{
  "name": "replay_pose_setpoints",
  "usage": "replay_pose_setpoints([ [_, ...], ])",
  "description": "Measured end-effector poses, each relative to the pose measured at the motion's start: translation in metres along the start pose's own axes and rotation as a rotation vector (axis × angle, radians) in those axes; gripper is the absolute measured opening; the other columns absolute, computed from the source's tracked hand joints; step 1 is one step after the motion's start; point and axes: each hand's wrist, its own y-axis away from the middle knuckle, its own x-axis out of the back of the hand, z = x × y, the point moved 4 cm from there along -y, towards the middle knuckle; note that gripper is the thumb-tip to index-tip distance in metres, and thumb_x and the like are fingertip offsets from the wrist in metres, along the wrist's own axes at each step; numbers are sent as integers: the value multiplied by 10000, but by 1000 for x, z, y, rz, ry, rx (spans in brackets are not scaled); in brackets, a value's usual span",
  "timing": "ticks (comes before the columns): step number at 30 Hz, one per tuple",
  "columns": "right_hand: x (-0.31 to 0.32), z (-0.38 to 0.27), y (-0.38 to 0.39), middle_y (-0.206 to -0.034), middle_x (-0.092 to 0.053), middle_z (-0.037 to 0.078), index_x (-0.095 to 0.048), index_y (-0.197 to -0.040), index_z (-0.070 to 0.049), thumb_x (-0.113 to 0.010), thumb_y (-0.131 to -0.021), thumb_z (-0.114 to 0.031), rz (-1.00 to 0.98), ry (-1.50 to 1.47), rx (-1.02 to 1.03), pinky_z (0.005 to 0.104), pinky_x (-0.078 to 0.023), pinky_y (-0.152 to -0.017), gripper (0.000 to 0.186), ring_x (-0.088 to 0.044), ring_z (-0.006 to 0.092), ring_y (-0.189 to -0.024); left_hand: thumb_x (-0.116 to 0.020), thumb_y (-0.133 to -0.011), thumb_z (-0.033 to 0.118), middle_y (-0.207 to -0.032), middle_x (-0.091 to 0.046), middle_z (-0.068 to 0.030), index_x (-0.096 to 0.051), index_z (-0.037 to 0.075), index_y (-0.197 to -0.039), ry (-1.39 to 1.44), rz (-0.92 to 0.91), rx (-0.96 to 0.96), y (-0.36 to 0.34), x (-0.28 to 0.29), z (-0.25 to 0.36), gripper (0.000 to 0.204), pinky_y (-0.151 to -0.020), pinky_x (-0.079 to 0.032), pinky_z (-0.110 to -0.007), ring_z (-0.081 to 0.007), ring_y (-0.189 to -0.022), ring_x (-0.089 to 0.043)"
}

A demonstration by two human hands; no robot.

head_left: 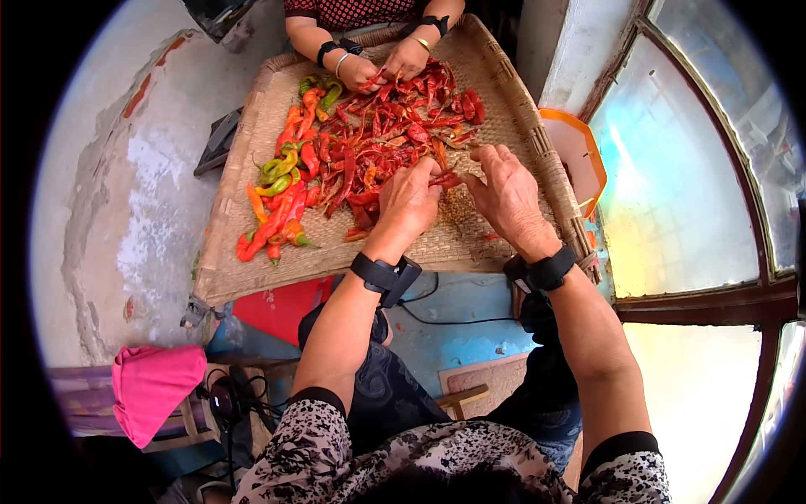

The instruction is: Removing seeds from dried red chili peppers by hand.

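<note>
Over a woven tray (pixel 243 202), my left hand (pixel 410 200) is closed on a dried red chili pepper (pixel 447 179), which sticks out to the right of its fingertips. My right hand (pixel 510 197) is beside that pepper's end, its thumb and fingers curled in; what they pinch, if anything, I cannot make out. Under and between my hands lie loose pale seeds (pixel 457 208). A heap of dried red chili peppers (pixel 386 126) fills the middle of the tray. Fresher red, orange and green peppers (pixel 285 185) lie along its left side.
Across the tray, another person's hands (pixel 382 71) handle red peppers. An orange-rimmed container (pixel 598 155) stands against the tray's right side, near a framed window (pixel 680 185). A pink cloth (pixel 155 391) hangs at lower left, beside black cables (pixel 243 395). A rough wall (pixel 143 185) rises on the left.
</note>
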Motion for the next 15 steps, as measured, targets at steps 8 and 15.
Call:
replay_pose_setpoints([
  [8, -40, 7, 3, -620, -572, 55, -617, -809, 20, -677, -835, -234, -272, -995, -603, 274, -417, -486, 262, -508, 113, -558, -579, -841, 15, -836, -606, -18, -563, 6, -968, 545, -112, 91, 5, 2, 6, 128, -654, -454, -220, -66, -718, -536],
  [15, -33, 25, -22, -676, -612, 35, -593, -819, -58, -629, -869, -164, -120, -1375, -693, 203, -421, -464, 123, -540, 94, -557, -585, -865, 156, -849, -636, -79, -579, 5, -967, 482, 161, 83, 1, 47, -25, 183, -660, -489, -302, -157, -747, -605],
])
